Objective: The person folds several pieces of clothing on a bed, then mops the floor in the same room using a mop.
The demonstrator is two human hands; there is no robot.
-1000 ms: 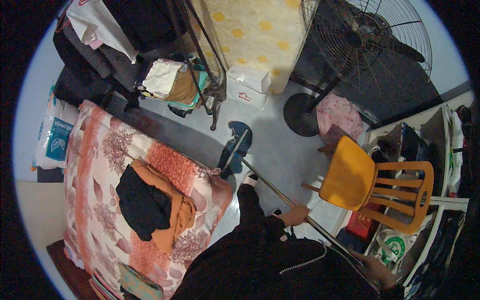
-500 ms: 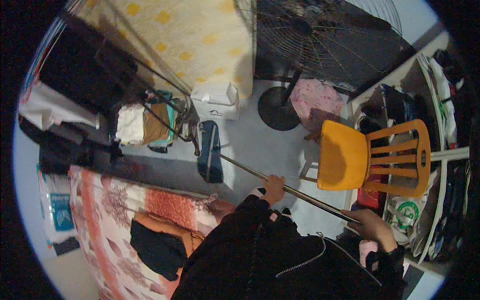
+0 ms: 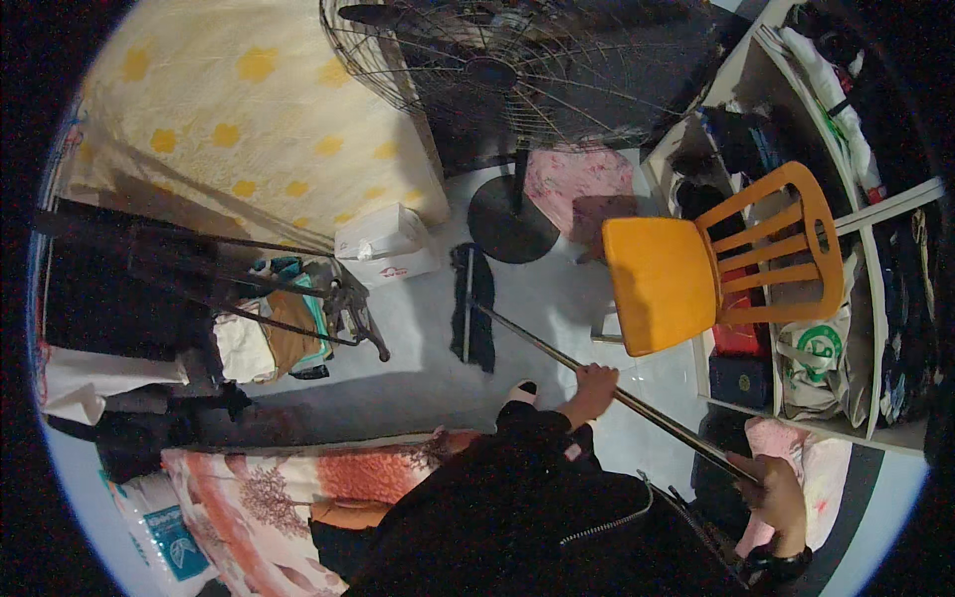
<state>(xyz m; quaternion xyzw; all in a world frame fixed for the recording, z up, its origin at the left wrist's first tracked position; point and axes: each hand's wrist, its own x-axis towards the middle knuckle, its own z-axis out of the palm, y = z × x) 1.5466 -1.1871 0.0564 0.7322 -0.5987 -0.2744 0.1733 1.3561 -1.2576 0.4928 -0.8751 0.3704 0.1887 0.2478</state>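
Observation:
Both hands hold the metal pole of a flat mop (image 3: pixel 479 338) that slants from lower right up to its dark, narrow head on the grey floor. My left hand (image 3: pixel 594 394) is wrapped around the middle of the pole. Near the upper end of the pole, my right hand (image 3: pixel 774 496) is closed on it. The mop head lies between a white box (image 3: pixel 383 267) and the round black base (image 3: pixel 497 231) of a standing fan (image 3: pixel 492 75). My dark sleeves and jacket fill the lower middle, and a shoe tip (image 3: pixel 523 391) shows beside my left wrist.
An orange chair (image 3: pixel 662 284) stands to the right, before open shelves (image 3: pixel 731 393) of clothes and bags. Folded cloths (image 3: pixel 288 323) sit by a dark metal frame (image 3: pixel 288 249) at left. A red-and-white patterned blanket (image 3: pixel 274 488) lies lower left. Pink cloth (image 3: pixel 577 184) rests behind the chair.
The mop head has moved right, away from the white box and folded cloths, toward the fan base. Both hands keep their hold on the pole. My view has shifted and turned.

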